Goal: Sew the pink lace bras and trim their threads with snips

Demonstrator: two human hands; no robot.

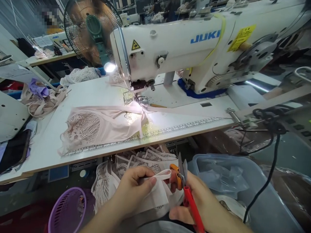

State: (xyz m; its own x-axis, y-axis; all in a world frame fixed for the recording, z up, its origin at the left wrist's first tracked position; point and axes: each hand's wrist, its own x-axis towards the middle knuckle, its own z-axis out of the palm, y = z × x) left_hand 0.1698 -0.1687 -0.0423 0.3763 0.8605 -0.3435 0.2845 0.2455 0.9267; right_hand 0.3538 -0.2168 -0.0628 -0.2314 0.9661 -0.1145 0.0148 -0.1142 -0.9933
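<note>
The tabletop (46,142) carries a sewing machine (170,42) with a lace garment (84,124) at its needle; this garment appears partly sewn, its band running on rightward. In front of the tabletop edge, the left hand (134,186) pinches a looped strap (164,175) between its fingers. The right hand (202,192) grips scissors (181,170), blades parted beside the strap, which appears uncut. The translucent bin (218,157) contains clear plastic bags (224,179); the purple basket's (65,202) contents are indistinct.

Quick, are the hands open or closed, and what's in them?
Left hand: closed, pinching a pale fabric strip.
Right hand: partly closed, holding scissors with the blades slightly apart.
</note>
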